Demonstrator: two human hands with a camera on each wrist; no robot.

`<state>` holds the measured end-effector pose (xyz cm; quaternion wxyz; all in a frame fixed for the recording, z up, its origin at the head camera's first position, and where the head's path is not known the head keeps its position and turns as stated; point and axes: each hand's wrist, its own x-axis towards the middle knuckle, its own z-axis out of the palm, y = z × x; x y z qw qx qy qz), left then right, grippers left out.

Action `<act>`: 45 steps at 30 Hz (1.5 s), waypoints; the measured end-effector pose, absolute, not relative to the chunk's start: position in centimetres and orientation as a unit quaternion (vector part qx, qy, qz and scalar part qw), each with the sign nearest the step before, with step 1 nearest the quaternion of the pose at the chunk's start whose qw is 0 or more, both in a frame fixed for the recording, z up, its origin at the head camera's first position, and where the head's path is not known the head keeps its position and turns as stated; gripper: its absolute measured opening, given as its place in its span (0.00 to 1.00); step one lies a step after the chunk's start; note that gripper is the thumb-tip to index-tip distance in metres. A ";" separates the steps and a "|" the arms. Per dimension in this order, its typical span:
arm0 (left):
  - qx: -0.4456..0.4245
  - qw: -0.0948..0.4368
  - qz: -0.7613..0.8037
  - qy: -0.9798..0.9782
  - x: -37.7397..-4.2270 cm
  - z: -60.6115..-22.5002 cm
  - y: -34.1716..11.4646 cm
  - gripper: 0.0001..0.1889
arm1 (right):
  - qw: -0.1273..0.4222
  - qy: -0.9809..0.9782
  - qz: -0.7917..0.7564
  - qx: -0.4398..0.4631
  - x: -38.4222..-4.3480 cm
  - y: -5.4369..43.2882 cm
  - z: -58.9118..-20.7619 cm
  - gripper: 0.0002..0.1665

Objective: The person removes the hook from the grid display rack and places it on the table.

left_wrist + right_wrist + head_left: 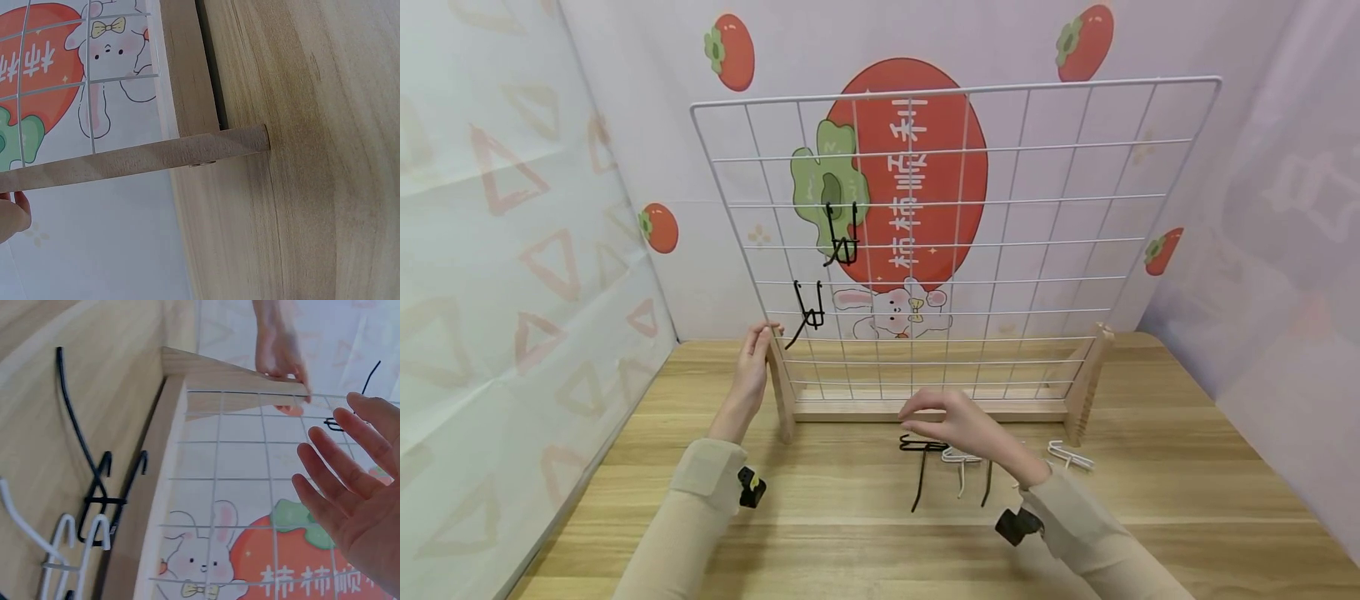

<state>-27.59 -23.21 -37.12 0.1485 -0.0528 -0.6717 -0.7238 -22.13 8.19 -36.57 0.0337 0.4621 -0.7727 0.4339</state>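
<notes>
A white wire grid panel [1000, 201] stands in a wooden stand [925, 408] on the table. My left hand [756, 367] grips the top of the stand's left side post [125, 164]; in the right wrist view its fingers bend around the post's end. Two black double-prong hooks hang on the grid's left part, an upper hook [844, 242] and a lower hook [808, 315] near my left hand. My right hand [958, 425] hovers in front of the stand, holding nothing, its fingers spread in the right wrist view. Just below it lies a black hook [94, 500].
Beside the black hook lie a white hook [961, 458] and another black hook [987, 483], partly under my right wrist. Farther right is a white hook [1071, 455]. Behind the grid hangs a patterned backdrop [1022, 42].
</notes>
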 end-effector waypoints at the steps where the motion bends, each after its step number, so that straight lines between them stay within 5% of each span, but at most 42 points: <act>1: -0.052 0.148 -0.724 -0.672 -27.6 -37.1 -23.2 0.08 | 0.033 -0.778 0.432 0.455 -22.1 8.1 -36.3 0.07; 32: -0.045 0.128 -0.719 -0.681 -26.4 -35.7 -22.6 0.14 | 0.134 -0.760 0.434 0.464 -23.2 5.5 -28.9 0.08; 45: -0.041 0.138 -0.729 -0.669 -26.2 -35.5 -22.4 0.09 | 0.200 -0.736 0.426 0.486 -23.7 4.7 -25.8 0.10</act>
